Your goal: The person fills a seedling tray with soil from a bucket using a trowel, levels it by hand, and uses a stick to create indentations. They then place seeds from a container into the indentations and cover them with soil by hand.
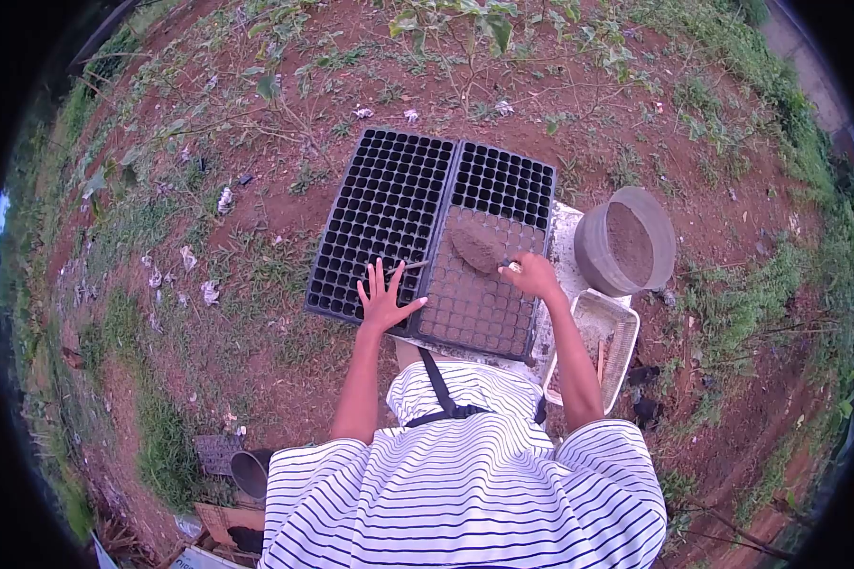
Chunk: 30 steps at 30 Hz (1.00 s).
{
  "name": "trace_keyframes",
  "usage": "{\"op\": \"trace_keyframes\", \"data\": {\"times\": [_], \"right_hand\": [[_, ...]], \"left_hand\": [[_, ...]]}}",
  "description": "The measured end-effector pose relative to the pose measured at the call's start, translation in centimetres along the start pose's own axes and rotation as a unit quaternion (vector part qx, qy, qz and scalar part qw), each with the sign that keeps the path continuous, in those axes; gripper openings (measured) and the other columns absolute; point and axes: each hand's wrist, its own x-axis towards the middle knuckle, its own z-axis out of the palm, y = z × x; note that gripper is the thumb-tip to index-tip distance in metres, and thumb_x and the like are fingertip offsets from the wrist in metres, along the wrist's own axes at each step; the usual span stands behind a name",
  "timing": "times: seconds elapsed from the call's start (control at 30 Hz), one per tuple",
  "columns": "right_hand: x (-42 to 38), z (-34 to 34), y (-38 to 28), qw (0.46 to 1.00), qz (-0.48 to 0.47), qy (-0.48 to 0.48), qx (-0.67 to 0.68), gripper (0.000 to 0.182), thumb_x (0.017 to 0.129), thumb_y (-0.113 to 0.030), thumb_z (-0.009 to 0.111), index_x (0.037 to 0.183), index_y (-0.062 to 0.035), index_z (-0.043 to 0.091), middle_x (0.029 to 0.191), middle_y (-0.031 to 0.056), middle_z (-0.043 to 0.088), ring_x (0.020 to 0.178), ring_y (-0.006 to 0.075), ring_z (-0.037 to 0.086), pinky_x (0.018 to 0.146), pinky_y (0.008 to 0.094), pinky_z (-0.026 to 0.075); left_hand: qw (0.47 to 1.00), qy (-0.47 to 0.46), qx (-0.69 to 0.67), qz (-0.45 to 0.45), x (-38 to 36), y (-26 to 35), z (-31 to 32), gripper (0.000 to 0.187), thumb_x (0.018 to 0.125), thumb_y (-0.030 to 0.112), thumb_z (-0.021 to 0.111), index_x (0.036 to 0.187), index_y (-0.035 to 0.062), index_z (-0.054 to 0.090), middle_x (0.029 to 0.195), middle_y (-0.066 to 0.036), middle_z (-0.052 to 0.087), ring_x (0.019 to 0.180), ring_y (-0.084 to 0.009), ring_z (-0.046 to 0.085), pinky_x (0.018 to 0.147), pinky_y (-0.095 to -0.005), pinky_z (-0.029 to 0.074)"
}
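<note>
Two black seedling trays lie side by side in front of me. The left seedling tray [375,204] shows dark, unfilled cells, and my left hand [382,305] rests on its near right part with fingers spread. A thin stick-like piece [408,266] lies by the fingertips, across the gap between the trays. In the right seedling tray [505,175] the far cells are dark, while soil [474,308] fills the middle and near cells. My right hand [533,277] is closed round the handle of a trowel [480,248], its blade covered with soil, just over the filled cells.
To the right stands a translucent bucket [593,248] with soil inside. Nearer me is a white plastic basket [626,346] holding a brown stick. The trays sit on a pale speckled surface [565,232]. Leafy plants [465,28] grow beyond; a dark pot [250,472] lies behind at left.
</note>
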Motion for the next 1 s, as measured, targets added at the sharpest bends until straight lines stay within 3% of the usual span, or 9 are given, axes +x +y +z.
{"op": "trace_keyframes", "data": {"times": [0.23, 0.43, 0.8, 1.0], "right_hand": [[1.6, 0.6, 0.6, 1.000, -0.023, -0.013, 0.003, 0.041, 0.079, -0.041, 0.069, 0.100, -0.0062, 0.072, 0.083, 0.0209, 0.069, 0.084, 0.0374, 0.068, 0.078, 0.0461, 0.053], [2.3, 0.0, 1.1, 0.999, -0.024, -0.027, 0.012, 0.039, 0.080, -0.041, 0.068, 0.103, -0.0087, 0.072, 0.073, 0.0180, 0.068, 0.077, 0.0351, 0.068, 0.075, 0.0427, 0.053], [3.8, 0.5, 2.7, 0.994, -0.053, -0.065, 0.071, 0.040, 0.081, -0.043, 0.067, 0.089, -0.0047, 0.072, 0.060, 0.0077, 0.064, 0.057, 0.0187, 0.064, 0.059, 0.0332, 0.050], [4.7, 0.3, 3.2, 0.987, -0.068, -0.081, 0.121, 0.036, 0.080, -0.039, 0.071, 0.087, -0.0037, 0.072, 0.059, 0.0054, 0.064, 0.049, 0.0147, 0.060, 0.053, 0.0303, 0.048]], "left_hand": [[1.000, 0.007, -0.007, 0.012, -0.1, -0.1, -0.1, 0.105, 0.070, 0.081, 0.058, 0.154, 0.0340, 0.014, 0.159, -0.020, -0.008, 0.147, -0.0346, -0.012, 0.110, -0.0626, -0.009], [1.000, 0.011, -0.005, 0.013, 0.0, -0.1, 0.0, 0.106, 0.069, 0.081, 0.058, 0.154, 0.0329, 0.015, 0.159, -0.020, -0.008, 0.147, -0.0358, -0.011, 0.110, -0.0634, -0.009], [1.000, 0.010, 0.001, 0.012, 0.2, -0.1, 0.2, 0.107, 0.069, 0.081, 0.058, 0.154, 0.0336, 0.014, 0.159, -0.020, -0.008, 0.147, -0.0358, -0.011, 0.110, -0.0639, -0.008], [1.000, -0.006, 0.004, 0.003, 0.2, 0.1, 0.0, 0.109, 0.068, 0.082, 0.057, 0.154, 0.0338, 0.011, 0.159, -0.019, -0.011, 0.147, -0.0342, -0.014, 0.110, -0.0629, -0.009]]}}
